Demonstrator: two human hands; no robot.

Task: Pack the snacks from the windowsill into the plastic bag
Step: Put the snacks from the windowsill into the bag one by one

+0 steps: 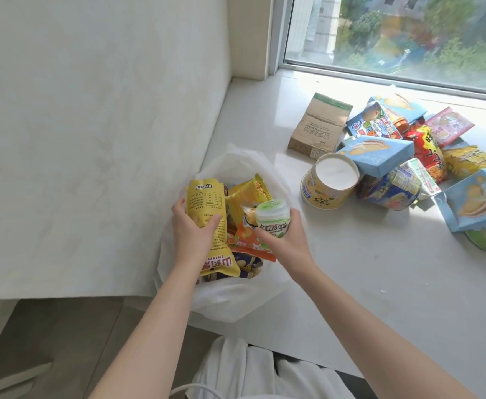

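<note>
Packing step, mid-drop: left hand (191, 231) has fingers and thumb curled round a yellow packet (204, 203), held upright over the mouth of the plastic bag (230, 300). The bag sits at the left end of the windowsill (351, 283) with several packets inside. Right hand (289, 243) wraps a green-lidded mint jar (272, 218) just beside the packet, also over the bag mouth. Next move, my read: lower both in, let go, then reach right for the pile, well apart from the bag: brown paper pouch (319, 125), yellow tub (332, 180) on its side, blue box (380, 158), more behind. Plenty left to pack.
</note>
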